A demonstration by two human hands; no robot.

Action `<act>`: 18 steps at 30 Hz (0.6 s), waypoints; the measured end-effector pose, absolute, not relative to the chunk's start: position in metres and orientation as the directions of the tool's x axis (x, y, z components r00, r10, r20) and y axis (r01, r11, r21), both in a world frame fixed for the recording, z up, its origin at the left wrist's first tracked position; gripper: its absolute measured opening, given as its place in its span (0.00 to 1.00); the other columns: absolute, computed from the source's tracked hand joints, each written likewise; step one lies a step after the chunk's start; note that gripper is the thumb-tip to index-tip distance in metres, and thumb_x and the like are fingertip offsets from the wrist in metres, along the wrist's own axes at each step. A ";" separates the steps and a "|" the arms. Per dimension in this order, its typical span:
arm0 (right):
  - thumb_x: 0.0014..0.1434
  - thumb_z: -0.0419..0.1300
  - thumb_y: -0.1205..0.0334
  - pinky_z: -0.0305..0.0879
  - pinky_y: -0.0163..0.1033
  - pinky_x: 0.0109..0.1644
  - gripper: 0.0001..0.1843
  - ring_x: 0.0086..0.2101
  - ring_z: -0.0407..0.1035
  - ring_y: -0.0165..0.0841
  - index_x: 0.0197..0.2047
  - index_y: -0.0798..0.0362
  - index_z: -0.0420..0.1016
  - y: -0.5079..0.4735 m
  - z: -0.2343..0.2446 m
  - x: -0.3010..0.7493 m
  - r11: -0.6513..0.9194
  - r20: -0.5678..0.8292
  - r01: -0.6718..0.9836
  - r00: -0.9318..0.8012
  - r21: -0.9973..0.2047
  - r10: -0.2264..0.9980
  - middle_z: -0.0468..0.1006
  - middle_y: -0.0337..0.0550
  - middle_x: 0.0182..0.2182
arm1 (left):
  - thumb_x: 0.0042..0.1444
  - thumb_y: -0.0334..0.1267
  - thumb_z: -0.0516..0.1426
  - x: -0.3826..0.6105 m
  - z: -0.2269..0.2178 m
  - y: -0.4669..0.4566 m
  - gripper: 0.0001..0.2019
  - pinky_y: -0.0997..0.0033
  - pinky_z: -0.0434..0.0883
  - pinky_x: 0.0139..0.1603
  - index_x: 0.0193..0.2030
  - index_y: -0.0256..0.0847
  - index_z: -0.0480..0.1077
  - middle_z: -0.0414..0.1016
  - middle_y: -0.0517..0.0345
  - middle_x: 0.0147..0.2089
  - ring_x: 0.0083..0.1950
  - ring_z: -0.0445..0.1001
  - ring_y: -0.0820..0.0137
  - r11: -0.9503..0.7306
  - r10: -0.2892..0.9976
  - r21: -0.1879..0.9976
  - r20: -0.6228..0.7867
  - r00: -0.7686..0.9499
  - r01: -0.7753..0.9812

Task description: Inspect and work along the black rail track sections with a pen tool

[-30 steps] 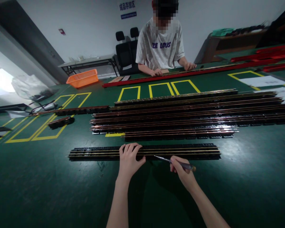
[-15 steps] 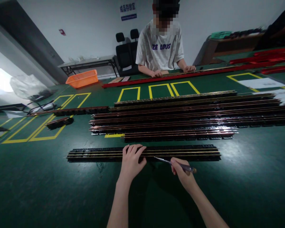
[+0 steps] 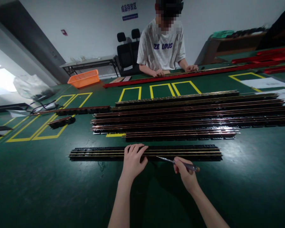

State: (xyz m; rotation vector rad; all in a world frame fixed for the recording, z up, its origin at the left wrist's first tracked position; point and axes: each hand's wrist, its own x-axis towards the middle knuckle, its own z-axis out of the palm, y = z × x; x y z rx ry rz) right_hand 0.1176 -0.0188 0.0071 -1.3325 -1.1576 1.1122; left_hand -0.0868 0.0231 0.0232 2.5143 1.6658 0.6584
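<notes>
- On the near black rail strip (image 3: 97, 153), my left hand (image 3: 133, 160) lies with its fingers spread flat across the top and the thumb on the near edge. This grip presses the strip down and closes round nothing.
- Just right of that hand, my right hand (image 3: 186, 175) has its grip pinched on a thin metal tool (image 3: 178, 162), held like a pen. The tip touches the strip's near edge at about mid-length.
- That strip lies alone and flat on the green counter (image 3: 49, 190), with its brass lines running end to end.
- My judgement is that work on it is somewhere in the middle. The tip is at mid-length, and nothing tells me which half has been gone over.
- Beyond the strip, a wide pile of longer strips (image 3: 192, 117) lies side by side. Whether those are finished or waiting I cannot tell.
- Left of the pile and beyond the strip lies one short piece (image 3: 61, 122), inside yellow floor-tape outlines.
- Far beyond the strip, across the counter, another person (image 3: 162, 47) has both hands on a long red strip (image 3: 204, 73). An orange basket (image 3: 83, 78) sits to that person's side.
</notes>
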 end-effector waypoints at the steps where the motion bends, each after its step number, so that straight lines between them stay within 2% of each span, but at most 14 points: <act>1: 0.56 0.53 0.49 0.52 0.34 0.22 0.23 0.18 0.57 0.27 0.15 0.52 0.62 -0.019 0.007 0.117 -0.038 -0.031 0.049 0.134 -0.998 0.990 0.61 0.35 0.14 | 0.52 0.32 0.53 -0.087 0.023 0.023 0.17 0.51 0.60 0.55 0.49 0.45 0.68 0.72 0.56 0.48 0.51 0.68 0.61 -0.417 0.890 0.274 0.315 0.329 0.867; 7: 0.55 0.53 0.45 0.52 0.33 0.21 0.25 0.17 0.56 0.27 0.14 0.52 0.62 -0.020 0.010 0.116 -0.038 -0.026 0.054 0.196 -0.998 0.980 0.61 0.36 0.13 | 0.52 0.33 0.53 -0.086 0.024 0.023 0.17 0.51 0.60 0.55 0.50 0.45 0.68 0.72 0.56 0.49 0.51 0.67 0.61 -0.413 0.895 0.270 0.295 0.333 0.870; 18: 0.55 0.53 0.45 0.52 0.34 0.21 0.25 0.17 0.55 0.27 0.14 0.52 0.62 -0.020 0.008 0.117 -0.040 -0.025 0.059 0.226 -0.997 0.974 0.61 0.36 0.13 | 0.51 0.32 0.53 -0.090 0.025 0.024 0.17 0.51 0.62 0.54 0.49 0.44 0.68 0.72 0.54 0.48 0.51 0.68 0.60 -0.397 0.900 0.258 0.298 0.318 0.881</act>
